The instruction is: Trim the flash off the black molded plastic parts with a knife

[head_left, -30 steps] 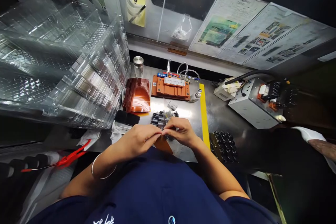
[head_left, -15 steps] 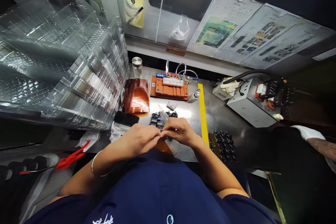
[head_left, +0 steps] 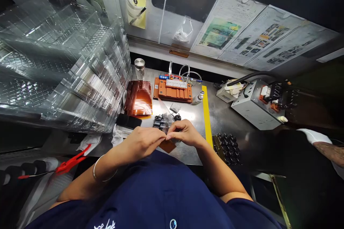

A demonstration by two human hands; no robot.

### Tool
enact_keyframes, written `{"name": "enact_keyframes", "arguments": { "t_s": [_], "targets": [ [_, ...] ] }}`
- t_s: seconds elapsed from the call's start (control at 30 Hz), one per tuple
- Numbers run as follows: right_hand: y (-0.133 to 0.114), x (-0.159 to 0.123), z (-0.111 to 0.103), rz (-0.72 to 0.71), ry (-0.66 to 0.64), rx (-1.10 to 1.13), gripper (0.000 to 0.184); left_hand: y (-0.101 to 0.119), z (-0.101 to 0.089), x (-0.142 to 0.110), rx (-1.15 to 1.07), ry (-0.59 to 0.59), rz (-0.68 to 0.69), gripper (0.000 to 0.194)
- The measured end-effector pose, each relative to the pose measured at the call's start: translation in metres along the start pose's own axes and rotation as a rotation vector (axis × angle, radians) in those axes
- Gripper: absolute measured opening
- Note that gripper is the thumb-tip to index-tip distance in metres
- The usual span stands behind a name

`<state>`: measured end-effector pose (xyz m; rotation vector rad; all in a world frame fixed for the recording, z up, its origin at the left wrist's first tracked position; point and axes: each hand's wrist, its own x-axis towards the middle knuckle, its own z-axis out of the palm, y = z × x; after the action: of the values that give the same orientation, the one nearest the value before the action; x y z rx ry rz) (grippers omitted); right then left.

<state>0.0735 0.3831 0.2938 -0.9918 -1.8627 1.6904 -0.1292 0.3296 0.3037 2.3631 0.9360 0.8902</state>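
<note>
My left hand [head_left: 143, 141] and my right hand [head_left: 185, 133] meet fingertip to fingertip over the metal bench, both closed in a pinch. What they pinch is too small and too covered to make out. A translucent strip [head_left: 167, 112] rises from behind my right fingers. Just below the fingertips shows a piece of amber film [head_left: 168, 146]. Small black parts [head_left: 158, 121] stand behind my hands, partly hidden by them. Farther back lies a small grey packet [head_left: 175, 107].
Stacked clear trays [head_left: 88, 68] tower on the left. At the back are curved amber sheets [head_left: 139, 96], a glass jar [head_left: 139, 69] and an orange fixture [head_left: 172, 94]. Yellow tape [head_left: 206, 114], a black parts block [head_left: 228, 148] and a metal box [head_left: 258, 105] are right. Another person's arm [head_left: 329, 150] shows.
The translucent strip has shifted up and left and shows more of its length. The amber film below the fingertips has moved slightly. My hands stay pinched together, with my right fingers slightly straighter.
</note>
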Motion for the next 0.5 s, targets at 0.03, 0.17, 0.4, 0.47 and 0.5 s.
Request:
{"name": "enact_keyframes", "arguments": {
  "t_s": [0.03,0.17,0.4,0.47,0.5],
  "targets": [
    [0.0003,0.0003,-0.0005,0.010,-0.004,0.003,0.036,0.0002,-0.0004,0.0004,-0.006,-0.012,-0.004,0.020],
    [0.0002,0.0014,-0.0026,0.031,-0.042,-0.013,0.034,-0.0004,-0.0012,0.0022,-0.034,-0.080,-0.031,0.022],
    [-0.0012,0.0023,-0.0054,0.111,-0.123,0.034,0.032,0.0002,-0.0007,0.0033,0.046,-0.111,0.044,0.021],
    [-0.0003,0.0026,-0.0069,0.163,-0.165,0.070,0.035,0.0008,0.0009,0.0029,0.082,-0.111,0.078,0.022],
    [0.0004,0.0027,-0.0076,0.184,-0.184,0.083,0.035,0.0010,0.0021,0.0028,0.099,-0.108,0.092,0.023]
  ]
}}
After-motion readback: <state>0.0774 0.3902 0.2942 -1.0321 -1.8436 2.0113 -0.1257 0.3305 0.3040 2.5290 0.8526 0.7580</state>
